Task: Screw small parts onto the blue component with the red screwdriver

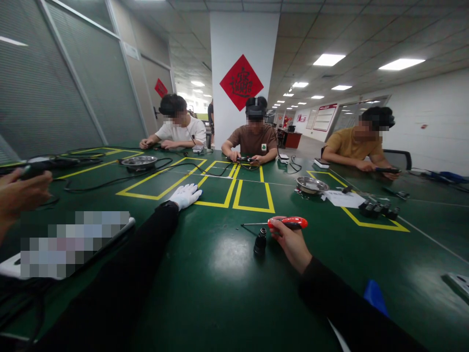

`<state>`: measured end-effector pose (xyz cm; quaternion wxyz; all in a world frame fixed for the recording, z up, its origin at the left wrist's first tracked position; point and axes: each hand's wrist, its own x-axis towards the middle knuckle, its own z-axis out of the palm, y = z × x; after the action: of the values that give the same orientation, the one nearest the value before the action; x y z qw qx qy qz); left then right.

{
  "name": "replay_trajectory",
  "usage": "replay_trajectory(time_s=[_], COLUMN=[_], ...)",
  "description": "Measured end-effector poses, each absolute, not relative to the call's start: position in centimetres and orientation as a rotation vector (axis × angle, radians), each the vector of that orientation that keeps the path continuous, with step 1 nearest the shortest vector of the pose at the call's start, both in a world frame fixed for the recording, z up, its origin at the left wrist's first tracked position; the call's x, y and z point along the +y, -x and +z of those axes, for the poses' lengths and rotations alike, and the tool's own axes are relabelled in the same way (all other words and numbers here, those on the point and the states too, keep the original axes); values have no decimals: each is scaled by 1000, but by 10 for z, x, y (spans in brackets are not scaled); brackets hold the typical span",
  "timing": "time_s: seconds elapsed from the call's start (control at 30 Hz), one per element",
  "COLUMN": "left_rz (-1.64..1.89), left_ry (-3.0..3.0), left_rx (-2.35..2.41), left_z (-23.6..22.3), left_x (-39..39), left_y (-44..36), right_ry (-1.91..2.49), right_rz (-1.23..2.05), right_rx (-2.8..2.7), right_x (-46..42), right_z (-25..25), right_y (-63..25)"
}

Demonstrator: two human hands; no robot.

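My right hand point(287, 239) is closed around the red and black handle of a screwdriver point(291, 223), whose thin shaft points left, level above the green table. Just left of that hand a small black cylindrical part point(260, 242) with a narrower top stands upright on the table. My left hand point(185, 196), in a white glove, lies flat with its fingers stretched out over yellow tape, holding nothing. The bare hand is apart from the black part.
Yellow tape point(271, 198) marks rectangles on the table. Metal bowls stand at left point(139, 161) and right point(312, 185). Several black parts point(379, 209) sit by a paper sheet point(344, 198). Co-workers sit opposite; another person's hand point(25, 188) is at left. Cables cross the left side.
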<state>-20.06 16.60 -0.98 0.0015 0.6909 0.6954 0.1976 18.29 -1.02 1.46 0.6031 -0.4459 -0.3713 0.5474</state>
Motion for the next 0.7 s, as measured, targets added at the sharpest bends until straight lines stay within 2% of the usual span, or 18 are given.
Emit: replay_trajectory(time_s=[0.1, 0.27, 0.7], left_rz=[403, 243, 227], left_ry=[-2341, -2525, -2555], left_rx=[2044, 1899, 1862], left_z=[-13, -18, -25], left_x=[167, 153, 107], left_y=[202, 195, 124], right_ry=[1045, 1030, 964], right_rz=[1262, 1278, 1286], right_rx=[-876, -880, -873], right_x=[-8, -8, -11], right_z=[14, 14, 12], right_y=[-183, -183, -185])
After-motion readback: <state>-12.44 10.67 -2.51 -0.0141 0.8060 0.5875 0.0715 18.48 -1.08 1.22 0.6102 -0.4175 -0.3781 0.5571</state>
